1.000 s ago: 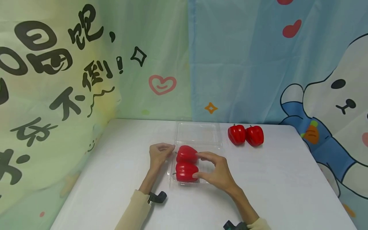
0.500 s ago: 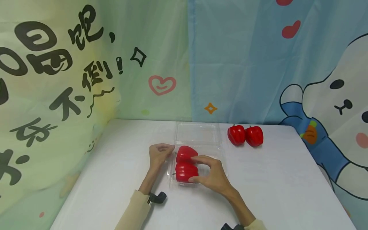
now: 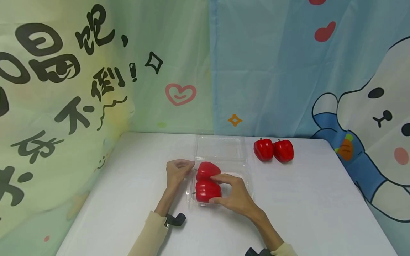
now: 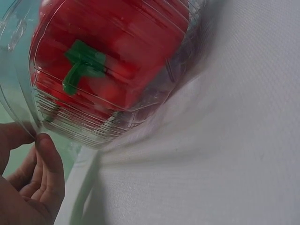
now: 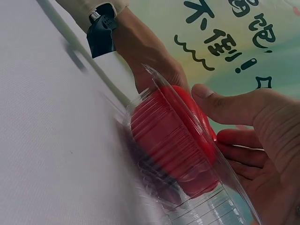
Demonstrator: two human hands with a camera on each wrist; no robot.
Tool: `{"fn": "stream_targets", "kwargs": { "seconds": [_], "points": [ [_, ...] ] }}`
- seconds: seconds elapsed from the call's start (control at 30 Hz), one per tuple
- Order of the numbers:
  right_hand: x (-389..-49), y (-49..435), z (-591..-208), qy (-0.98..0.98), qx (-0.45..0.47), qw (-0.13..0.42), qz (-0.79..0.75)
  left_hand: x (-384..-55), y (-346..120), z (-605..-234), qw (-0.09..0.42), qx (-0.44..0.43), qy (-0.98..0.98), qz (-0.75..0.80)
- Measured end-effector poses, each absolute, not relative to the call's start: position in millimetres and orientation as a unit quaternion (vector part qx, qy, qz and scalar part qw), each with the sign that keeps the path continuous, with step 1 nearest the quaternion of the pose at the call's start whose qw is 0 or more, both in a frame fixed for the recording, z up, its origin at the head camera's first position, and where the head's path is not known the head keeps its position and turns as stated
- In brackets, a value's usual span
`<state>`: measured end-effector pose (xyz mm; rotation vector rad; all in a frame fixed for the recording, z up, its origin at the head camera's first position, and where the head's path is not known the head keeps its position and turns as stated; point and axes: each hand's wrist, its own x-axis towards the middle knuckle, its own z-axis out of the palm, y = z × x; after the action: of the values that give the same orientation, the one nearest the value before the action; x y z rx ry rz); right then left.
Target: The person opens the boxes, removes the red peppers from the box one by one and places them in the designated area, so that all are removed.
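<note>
Presently, a clear plastic clamshell point(image 3: 221, 149) lies opened. The left hand point(image 3: 179, 173) pinches its rim; the right hand point(image 3: 237, 195) arches, thumb and fingers parted, around the nearer of two red bell peppers point(image 3: 206, 191) inside. Whether it grips, I cannot tell: fingertips are partly hidden.

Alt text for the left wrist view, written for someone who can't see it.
A left hand pinches the rim of a clear plastic container. Inside, visible through the plastic, is a red pepper with a green stem. White tabletop fills the picture's right side.
</note>
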<state>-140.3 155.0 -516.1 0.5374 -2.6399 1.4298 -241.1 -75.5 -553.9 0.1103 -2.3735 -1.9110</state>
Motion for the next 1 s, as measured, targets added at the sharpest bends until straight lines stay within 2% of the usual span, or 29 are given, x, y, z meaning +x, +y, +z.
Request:
{"fn": "stream_targets", "kwargs": {
  "seconds": [1.0],
  "points": [
    [-140.4,149.7,-519.5,-0.883,0.148,-0.014,0.446,-238.8,-74.0,-553.5,0.051,0.034,-0.772,-0.633]
  ]
}}
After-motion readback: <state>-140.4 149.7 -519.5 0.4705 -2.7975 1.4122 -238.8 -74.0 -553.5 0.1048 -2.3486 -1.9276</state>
